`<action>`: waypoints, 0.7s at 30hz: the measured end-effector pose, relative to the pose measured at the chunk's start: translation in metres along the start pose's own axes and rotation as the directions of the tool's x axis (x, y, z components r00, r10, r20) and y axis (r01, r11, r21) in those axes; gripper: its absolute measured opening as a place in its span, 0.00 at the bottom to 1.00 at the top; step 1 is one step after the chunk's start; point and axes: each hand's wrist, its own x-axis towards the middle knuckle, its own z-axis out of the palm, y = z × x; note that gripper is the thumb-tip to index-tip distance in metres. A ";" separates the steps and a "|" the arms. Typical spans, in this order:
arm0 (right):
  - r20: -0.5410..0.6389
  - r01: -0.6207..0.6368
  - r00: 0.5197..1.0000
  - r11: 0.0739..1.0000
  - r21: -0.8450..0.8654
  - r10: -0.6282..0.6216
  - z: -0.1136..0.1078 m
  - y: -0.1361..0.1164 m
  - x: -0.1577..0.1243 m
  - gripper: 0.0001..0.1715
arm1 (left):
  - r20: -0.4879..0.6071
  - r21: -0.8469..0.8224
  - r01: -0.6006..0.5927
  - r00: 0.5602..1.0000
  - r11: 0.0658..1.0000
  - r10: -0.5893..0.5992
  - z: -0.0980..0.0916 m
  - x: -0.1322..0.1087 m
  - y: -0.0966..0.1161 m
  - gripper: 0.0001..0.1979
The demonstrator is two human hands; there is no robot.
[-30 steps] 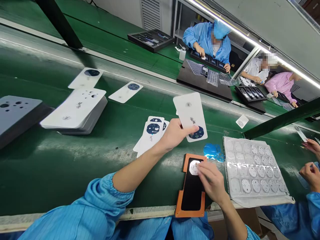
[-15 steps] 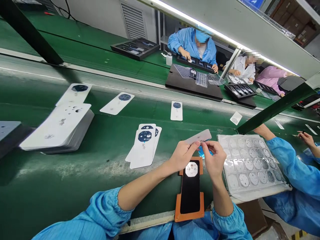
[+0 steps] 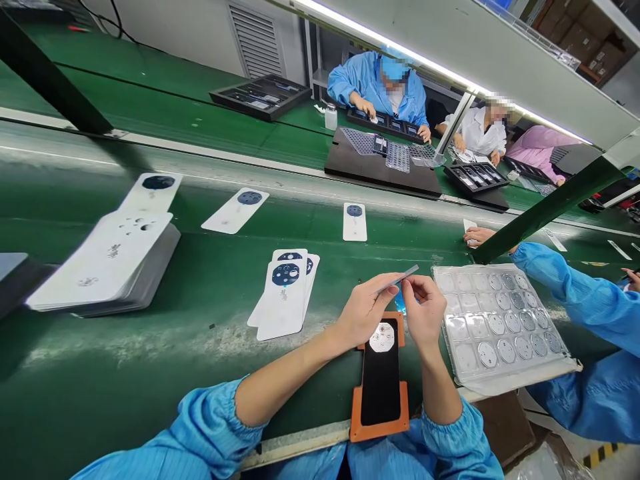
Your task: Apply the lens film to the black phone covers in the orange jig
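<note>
Card (image 3: 409,273) edge-on, seemingly clear of orange frame (image 3: 357,408).

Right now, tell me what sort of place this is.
Probably a factory assembly line: a long green work surface, a partitioned plastic tray with rows of round pieces, and a person in blue workwear at the far side.

You are in a factory, at what looks like an assembly line: a long green work surface (image 3: 150,373) runs before you, co-workers (image 3: 365,77) in smocks work opposite under a strip light (image 3: 400,50), and black trays of parts (image 3: 240,109), stacked white panels (image 3: 107,260) and a clear compartment tray (image 3: 466,360) surround you.
</note>
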 end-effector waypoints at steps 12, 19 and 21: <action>-0.029 -0.080 0.997 0.991 -0.107 0.077 0.010 0.009 0.014 0.07 | -0.104 -0.087 0.249 0.961 0.965 -0.257 0.009 0.000 -0.014 0.26; 0.005 -0.295 0.952 0.920 -0.260 0.306 -0.037 0.061 0.025 0.10 | -0.246 -0.647 0.208 0.854 0.734 -0.459 -0.025 0.025 -0.011 0.27; 0.017 -0.296 0.947 0.891 -0.343 0.321 -0.052 0.073 0.024 0.09 | -0.259 -0.647 0.172 0.867 0.743 -0.426 -0.038 0.030 -0.006 0.27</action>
